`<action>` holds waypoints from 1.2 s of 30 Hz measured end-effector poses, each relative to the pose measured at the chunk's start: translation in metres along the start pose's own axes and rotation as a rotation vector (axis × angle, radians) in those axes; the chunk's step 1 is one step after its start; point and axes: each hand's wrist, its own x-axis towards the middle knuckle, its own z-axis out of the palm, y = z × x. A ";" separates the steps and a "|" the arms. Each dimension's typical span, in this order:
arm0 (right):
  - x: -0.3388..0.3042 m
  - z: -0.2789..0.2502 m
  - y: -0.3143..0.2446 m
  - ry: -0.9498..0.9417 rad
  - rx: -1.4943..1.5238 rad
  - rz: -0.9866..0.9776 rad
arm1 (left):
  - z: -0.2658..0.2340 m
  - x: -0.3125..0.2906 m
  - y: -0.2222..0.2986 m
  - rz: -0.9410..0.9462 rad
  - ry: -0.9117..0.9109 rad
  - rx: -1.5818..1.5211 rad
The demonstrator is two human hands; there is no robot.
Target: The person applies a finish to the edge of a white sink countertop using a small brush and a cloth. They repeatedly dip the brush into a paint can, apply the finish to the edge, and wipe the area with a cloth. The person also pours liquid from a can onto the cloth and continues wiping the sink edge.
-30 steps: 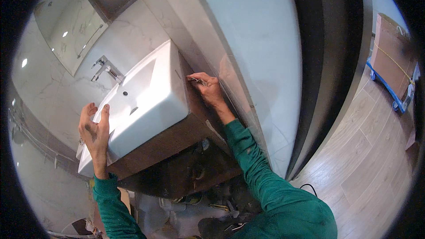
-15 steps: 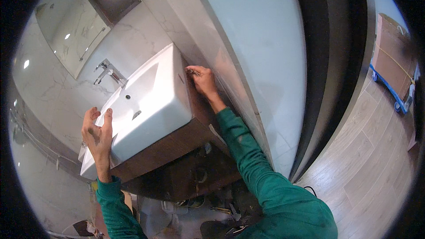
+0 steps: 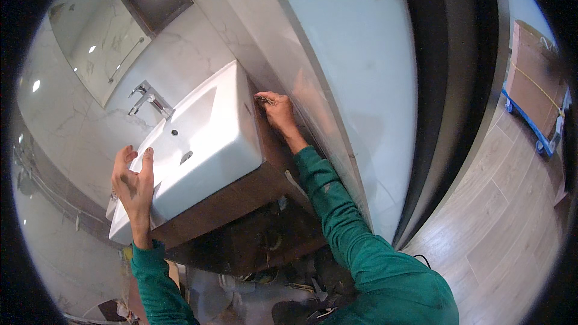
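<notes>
A white washbasin (image 3: 223, 144) with a chrome faucet (image 3: 150, 101) sits on a brown wood-look cabinet (image 3: 211, 207) against the marble-patterned wall. My left hand (image 3: 133, 186) is over the basin's left end, fingers raised and apart, with a dark smudge on it. It holds nothing; whether it touches the rim is unclear. In the narrow gap between the basin's right side and the wall, my right hand (image 3: 278, 114) has its fingers pinched together. Something small and dark shows at its fingertips, too small to name.
A mirror (image 3: 99, 51) hangs above the basin. Under the cabinet lie several tools and odds and ends, partly in shadow. A dark door frame (image 3: 448, 84) stands to the right; beyond it, a brown board (image 3: 536, 78) rests on a blue wheeled dolly (image 3: 527, 125) on the wood-look floor.
Hardly anything differs. My right hand's fingers have shifted very slightly beside the basin; my left hand stays in place.
</notes>
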 end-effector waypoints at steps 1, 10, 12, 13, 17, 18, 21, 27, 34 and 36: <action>-0.003 -0.001 -0.001 0.005 -0.035 -0.048 | 0.000 0.000 0.000 -0.019 -0.008 -0.009; -0.007 -0.002 -0.004 -0.025 0.079 0.019 | 0.004 0.001 -0.005 0.030 0.014 0.009; -0.003 -0.002 -0.006 -0.031 0.046 -0.022 | 0.004 0.001 -0.007 0.024 0.010 0.017; -0.006 -0.004 -0.009 -0.027 -0.004 -0.082 | 0.004 0.001 -0.007 0.027 0.011 0.017; -0.073 -0.036 -0.026 -0.056 0.097 -0.127 | 0.006 0.002 -0.006 0.002 0.027 -0.011; -0.075 -0.037 -0.031 -0.058 0.101 -0.096 | 0.006 0.001 -0.005 0.040 0.041 0.002; -0.061 -0.032 -0.041 -0.054 0.101 -0.052 | 0.003 0.000 -0.003 0.027 0.031 0.031; -0.055 -0.024 -0.043 -0.029 0.004 -0.071 | 0.002 0.001 -0.002 0.026 0.018 0.043; -0.034 -0.018 -0.027 -0.042 0.020 -0.075 | 0.004 0.000 -0.001 -0.005 0.023 0.017; -0.025 -0.014 -0.026 -0.061 0.089 -0.038 | 0.002 -0.001 -0.001 -0.024 0.019 0.019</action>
